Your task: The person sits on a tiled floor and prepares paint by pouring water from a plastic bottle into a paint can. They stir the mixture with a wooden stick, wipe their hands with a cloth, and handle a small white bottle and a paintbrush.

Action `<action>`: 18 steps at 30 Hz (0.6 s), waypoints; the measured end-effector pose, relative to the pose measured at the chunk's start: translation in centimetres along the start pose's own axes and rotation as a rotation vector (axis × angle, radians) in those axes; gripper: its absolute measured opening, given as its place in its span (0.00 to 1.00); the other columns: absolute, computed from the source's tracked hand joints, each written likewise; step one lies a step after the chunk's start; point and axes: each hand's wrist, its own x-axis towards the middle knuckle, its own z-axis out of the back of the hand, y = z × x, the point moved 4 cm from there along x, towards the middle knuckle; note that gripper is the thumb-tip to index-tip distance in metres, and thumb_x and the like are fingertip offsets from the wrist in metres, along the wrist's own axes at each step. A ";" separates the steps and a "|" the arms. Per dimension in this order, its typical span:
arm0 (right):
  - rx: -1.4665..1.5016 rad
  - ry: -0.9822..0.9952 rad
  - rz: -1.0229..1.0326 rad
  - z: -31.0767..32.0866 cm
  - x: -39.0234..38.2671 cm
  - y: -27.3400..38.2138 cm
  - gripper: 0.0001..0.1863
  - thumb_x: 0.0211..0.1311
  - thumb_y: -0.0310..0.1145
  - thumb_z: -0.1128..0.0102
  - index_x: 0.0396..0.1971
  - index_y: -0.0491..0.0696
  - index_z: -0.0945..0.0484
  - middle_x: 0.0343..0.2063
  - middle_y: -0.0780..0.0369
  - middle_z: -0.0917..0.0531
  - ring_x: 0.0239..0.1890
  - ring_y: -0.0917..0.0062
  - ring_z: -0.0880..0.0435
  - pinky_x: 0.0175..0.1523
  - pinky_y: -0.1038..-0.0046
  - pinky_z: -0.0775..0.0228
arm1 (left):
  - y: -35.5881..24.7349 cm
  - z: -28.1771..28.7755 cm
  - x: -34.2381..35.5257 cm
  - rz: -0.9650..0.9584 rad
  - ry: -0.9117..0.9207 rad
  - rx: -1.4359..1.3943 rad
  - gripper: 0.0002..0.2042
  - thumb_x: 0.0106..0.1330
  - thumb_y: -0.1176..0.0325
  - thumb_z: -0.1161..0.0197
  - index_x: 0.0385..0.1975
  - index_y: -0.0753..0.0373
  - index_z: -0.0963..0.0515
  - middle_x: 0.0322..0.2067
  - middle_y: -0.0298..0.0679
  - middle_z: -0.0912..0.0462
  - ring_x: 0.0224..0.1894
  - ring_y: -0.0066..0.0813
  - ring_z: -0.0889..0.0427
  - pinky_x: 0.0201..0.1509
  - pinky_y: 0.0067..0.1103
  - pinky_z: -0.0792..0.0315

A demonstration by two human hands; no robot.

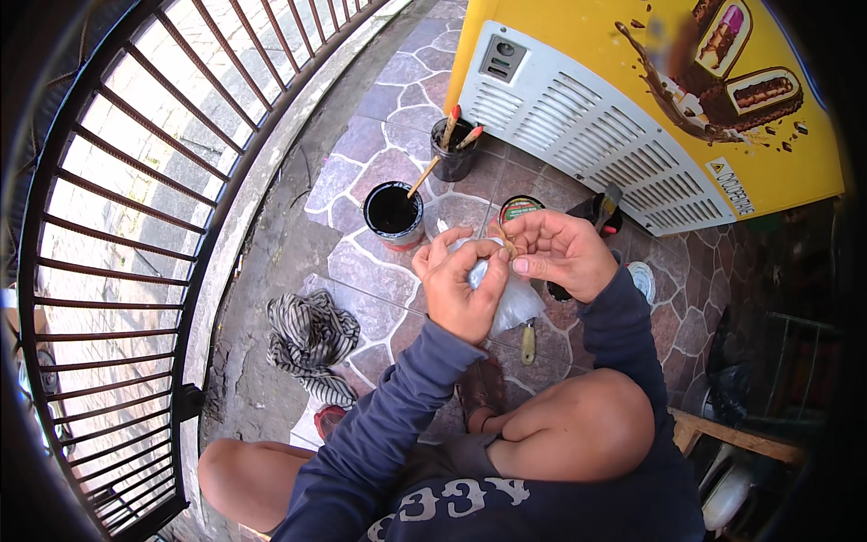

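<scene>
Left hand [462, 294], grip closed, apparently steadies a translucent white plastic bag [515, 305] while the right hand [574, 257] pinches a thin tan band [508, 242].

Open can [395, 238]: railing [187, 309] left of it; cloth [312, 334] nearer, leftward; tub [459, 167] just behind, rightward; cabinet [578, 117] farther right; bag [515, 303] nearer, rightward.

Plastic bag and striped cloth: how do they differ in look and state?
The plastic bag is pale and plain; the striped cloth has dark and light stripes. The left hand holds the plastic bag up; the striped cloth lies bunched on the ground. Both look soft and creased.
</scene>
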 end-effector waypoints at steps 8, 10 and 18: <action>0.299 -0.116 -0.057 1.6 -0.2 -1.0 0.13 0.63 0.23 0.45 0.47 0.43 0.28 0.33 0.65 0.22 0.37 0.80 0.21 0.45 0.76 0.30 | 0.4 -0.4 0.0 -0.008 0.013 -0.001 0.03 0.57 0.69 0.36 0.28 0.60 0.19 0.33 0.37 0.19 0.50 0.37 0.25 0.59 0.33 0.45; 0.596 -0.103 -0.085 1.6 0.2 -1.4 0.12 0.62 0.23 0.48 0.45 0.44 0.29 0.32 0.64 0.22 0.37 0.77 0.21 0.46 0.73 0.31 | 0.4 -0.4 0.1 -0.012 0.026 -0.003 0.03 0.56 0.70 0.35 0.27 0.60 0.20 0.34 0.40 0.20 0.50 0.37 0.26 0.59 0.33 0.46; 0.755 -0.077 -0.020 2.6 0.5 -0.7 0.10 0.66 0.25 0.52 0.46 0.46 0.33 0.22 0.67 0.31 0.29 0.78 0.28 0.41 0.71 0.37 | 0.5 -0.4 0.2 -0.034 0.038 -0.004 0.04 0.51 0.71 0.34 0.26 0.60 0.21 0.34 0.41 0.21 0.50 0.39 0.26 0.58 0.33 0.45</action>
